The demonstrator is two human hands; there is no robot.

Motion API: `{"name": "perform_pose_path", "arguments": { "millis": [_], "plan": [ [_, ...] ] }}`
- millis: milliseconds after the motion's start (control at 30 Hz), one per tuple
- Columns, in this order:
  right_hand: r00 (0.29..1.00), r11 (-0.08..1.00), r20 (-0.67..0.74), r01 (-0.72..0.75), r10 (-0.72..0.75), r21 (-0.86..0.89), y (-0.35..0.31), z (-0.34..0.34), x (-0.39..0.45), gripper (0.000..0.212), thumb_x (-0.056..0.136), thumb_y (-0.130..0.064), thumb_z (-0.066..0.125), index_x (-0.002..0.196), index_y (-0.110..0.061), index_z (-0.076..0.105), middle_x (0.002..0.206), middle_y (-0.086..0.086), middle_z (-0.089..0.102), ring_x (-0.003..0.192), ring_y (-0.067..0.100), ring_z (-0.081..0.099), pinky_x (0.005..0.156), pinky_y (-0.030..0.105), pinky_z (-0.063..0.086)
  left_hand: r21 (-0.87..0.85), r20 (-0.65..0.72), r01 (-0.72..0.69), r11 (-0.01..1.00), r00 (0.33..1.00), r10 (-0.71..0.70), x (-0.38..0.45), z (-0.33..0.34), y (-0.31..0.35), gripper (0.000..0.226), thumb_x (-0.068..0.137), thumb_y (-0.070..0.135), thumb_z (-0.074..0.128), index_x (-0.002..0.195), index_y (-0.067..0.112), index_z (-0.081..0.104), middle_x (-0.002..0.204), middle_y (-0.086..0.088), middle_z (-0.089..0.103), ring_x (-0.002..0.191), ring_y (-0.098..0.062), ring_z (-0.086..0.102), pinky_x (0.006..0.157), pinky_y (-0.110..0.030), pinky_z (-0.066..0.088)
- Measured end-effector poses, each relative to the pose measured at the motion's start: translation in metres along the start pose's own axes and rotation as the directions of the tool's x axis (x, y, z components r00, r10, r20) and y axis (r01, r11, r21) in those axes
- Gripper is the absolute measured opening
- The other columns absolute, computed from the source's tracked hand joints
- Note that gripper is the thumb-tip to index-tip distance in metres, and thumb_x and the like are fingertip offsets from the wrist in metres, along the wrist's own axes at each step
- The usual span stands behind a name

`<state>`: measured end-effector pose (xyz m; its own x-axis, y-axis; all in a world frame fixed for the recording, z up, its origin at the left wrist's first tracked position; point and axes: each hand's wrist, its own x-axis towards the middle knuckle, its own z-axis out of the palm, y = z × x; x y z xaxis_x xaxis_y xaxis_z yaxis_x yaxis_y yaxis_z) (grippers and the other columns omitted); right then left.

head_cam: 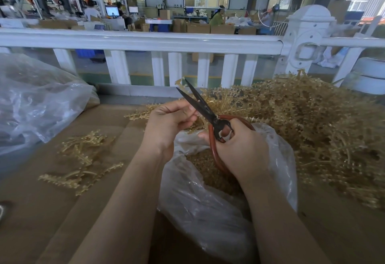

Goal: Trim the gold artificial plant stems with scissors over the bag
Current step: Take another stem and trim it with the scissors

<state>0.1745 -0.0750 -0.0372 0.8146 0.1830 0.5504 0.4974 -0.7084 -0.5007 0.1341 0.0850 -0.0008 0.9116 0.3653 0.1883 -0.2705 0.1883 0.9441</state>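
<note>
Nearest me, the clear plastic bag point(218, 211) sits open on the cardboard-covered bench point(41, 211), holding gold clippings. Above its mouth my right hand point(243, 149) grips the red handles of the scissors point(200, 105), blades parted. My left hand point(168, 126) pinches a gold stem point(137, 114) beside the blades. Trimmed sprigs point(83, 163) lie loose to the left; the big heap of gold stems point(312, 122) fills the right. A second plastic bag point(35, 101) bulges far left, before the white railing point(145, 42).
</note>
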Motion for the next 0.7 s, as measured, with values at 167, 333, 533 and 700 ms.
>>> {"name": "perform_pose_path", "arguments": {
  "millis": [167,333,533,700],
  "plan": [
    [1.0,0.998,0.006,0.01,-0.01,0.063,-0.001,-0.0009,-0.0009,0.07,0.065,-0.089,0.046,0.076,-0.022,0.059,0.066,-0.017,0.053,0.062,0.002,0.052,0.057,0.028,0.046,-0.035,0.015,0.011,0.999,1.0,-0.01,-0.0005,-0.0017,-0.0011,0.021,0.091,0.002,0.063,0.085,0.015,0.077,0.078,-0.002,0.073,0.071,-0.01,0.066,0.073,-0.021,0.055],
    [1.0,1.0,0.014,0.001,-0.001,0.031,0.0014,0.0004,0.0007,0.055,0.075,-0.077,0.063,0.082,-0.022,0.064,0.072,-0.012,0.062,0.068,0.01,0.06,0.063,0.031,0.053,-0.054,0.012,0.022,0.998,1.0,-0.021,-0.0007,-0.0015,-0.0002,0.018,0.089,0.004,0.065,0.083,0.015,0.078,0.077,-0.002,0.073,0.07,-0.01,0.066,0.072,-0.021,0.056],
    [1.0,0.998,0.012,0.006,-0.007,0.062,0.0024,0.001,0.0012,0.054,0.077,-0.074,0.066,0.081,-0.019,0.064,0.071,-0.01,0.063,0.067,0.01,0.06,0.063,0.032,0.055,-0.061,-0.009,0.054,0.997,0.998,-0.054,0.0002,-0.0012,-0.0001,0.01,0.089,0.008,0.066,0.091,0.011,0.075,0.077,-0.002,0.073,0.069,-0.01,0.065,0.071,-0.021,0.056],
    [0.999,0.985,0.035,-0.031,0.025,0.167,0.0033,0.0044,0.0002,0.05,0.078,-0.067,0.072,0.073,-0.018,0.064,0.066,-0.008,0.062,0.066,0.011,0.06,0.063,0.033,0.053,-0.077,-0.037,0.164,0.983,0.985,-0.168,-0.0011,-0.0007,-0.003,0.014,0.089,0.007,0.067,0.08,0.013,0.074,0.076,-0.003,0.074,0.064,-0.01,0.067,0.063,-0.019,0.056]
  ]
}}
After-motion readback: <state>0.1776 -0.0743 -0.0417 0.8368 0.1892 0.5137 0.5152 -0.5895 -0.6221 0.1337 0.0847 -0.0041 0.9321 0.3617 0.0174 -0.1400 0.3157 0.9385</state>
